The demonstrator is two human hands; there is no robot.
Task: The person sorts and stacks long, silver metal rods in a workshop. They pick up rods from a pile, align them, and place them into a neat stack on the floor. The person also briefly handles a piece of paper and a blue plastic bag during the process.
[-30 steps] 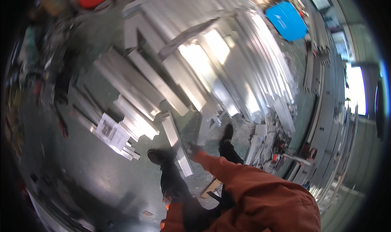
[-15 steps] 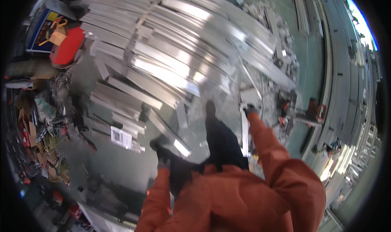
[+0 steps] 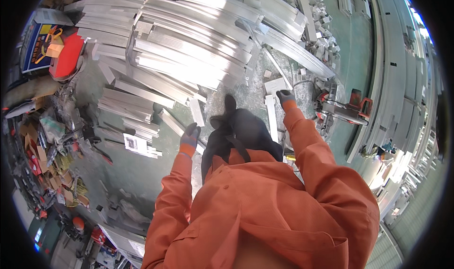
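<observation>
left hand near a short metal strip, right hand near a thin bar; i can't tell if either grips.

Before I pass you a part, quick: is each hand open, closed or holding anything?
Left hand: fingers partly curled; whether it grips anything cannot be told.
Right hand: curled, seen by a pale flat piece; any hold cannot be told.

Left grip beside legs, right grip farther forward, both gloved, arms spread
</observation>
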